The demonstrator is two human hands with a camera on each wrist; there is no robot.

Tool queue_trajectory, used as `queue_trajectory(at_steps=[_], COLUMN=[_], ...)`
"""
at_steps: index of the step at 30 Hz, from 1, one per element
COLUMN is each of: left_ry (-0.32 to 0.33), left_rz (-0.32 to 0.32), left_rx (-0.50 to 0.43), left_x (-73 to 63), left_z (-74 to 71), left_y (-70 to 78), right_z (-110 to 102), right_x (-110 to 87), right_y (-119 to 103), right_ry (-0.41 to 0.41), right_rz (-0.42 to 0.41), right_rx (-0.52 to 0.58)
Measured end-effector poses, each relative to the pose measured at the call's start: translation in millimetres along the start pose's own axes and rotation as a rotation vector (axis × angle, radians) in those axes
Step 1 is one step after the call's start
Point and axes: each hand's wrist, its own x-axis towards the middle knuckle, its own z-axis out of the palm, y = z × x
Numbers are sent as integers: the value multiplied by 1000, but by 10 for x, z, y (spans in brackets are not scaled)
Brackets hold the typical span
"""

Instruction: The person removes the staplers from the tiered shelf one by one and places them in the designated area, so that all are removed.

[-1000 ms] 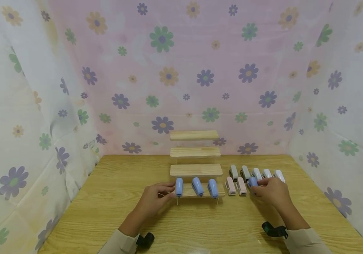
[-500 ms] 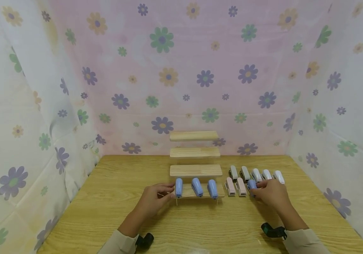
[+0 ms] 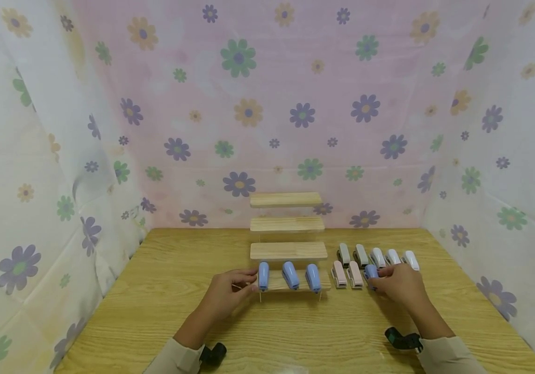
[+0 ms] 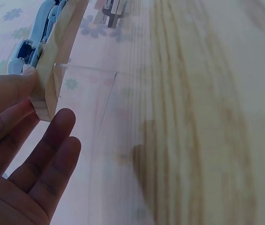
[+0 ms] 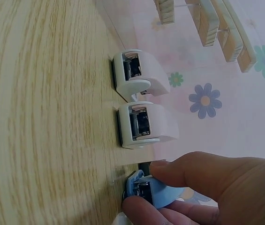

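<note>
My right hand (image 3: 400, 285) pinches a small blue stapler (image 5: 160, 190) between thumb and fingers, at the table surface beside two pink staplers (image 3: 355, 274). My left hand (image 3: 225, 293) holds the left end of the lowest board of a tiered wooden display stand (image 3: 288, 251). In the left wrist view its thumb (image 4: 10, 89) lies at the board's end, close to a blue stapler (image 4: 38, 28), with other fingers behind the board and two fingers loose. Several blue staplers (image 3: 290, 275) sit along that lowest board.
Behind the pink staplers is a row of grey staplers (image 3: 344, 254) and white staplers (image 3: 392, 256). Three upper boards of the stand rise in steps towards the flowered cloth backdrop (image 3: 272, 104). Cloth also hangs at both sides of the wooden table (image 3: 295, 332).
The blue stapler in my right hand has shifted very slightly towards me, and my right hand has moved a touch left. My left hand keeps its place.
</note>
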Motion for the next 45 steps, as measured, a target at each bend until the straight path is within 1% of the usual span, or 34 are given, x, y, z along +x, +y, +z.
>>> queue_trajectory(at_steps=[5,8,14,17,21,26,29,33,39,41,45], left_ry=[-2,-1,-3,-12,-8,-5,-1,3,-3,-6,2], left_rz=[-18,-16,0,5,-2,28,40,27,19,22,27], left_rx=[-9,-9,-1,0,6,7,-2,-4,-4,-10,-8], left_x=[-12,-12,-14,-29,-51,-32,-13,-16,-27,-21,-1], left_z=[-3,0,5,5,-6,1,6,-2,-1,4,1], left_y=[23,24,12,-17,-39,-42,-38,-31,-46,-45,-25], right_z=[3,-5,-46,-44,-15,-23,-37,-20,34,53,82], right_x=[13,16,6,-12,-37,-63,-81,-100,-104,-92,-49], right_y=[3,-3,-8,-24,-84,-172,-246,-395,-636,-698,-813], right_ry=[-9,-11,-12,14,62,121,143,152,152,158,185], right_rz=[6,6,-16,-32,-68,-125,-160,-208,-226,-229,-270], right_rx=[5,2,-62,-106,-152,-182,-185,-170,-177,-158,-119])
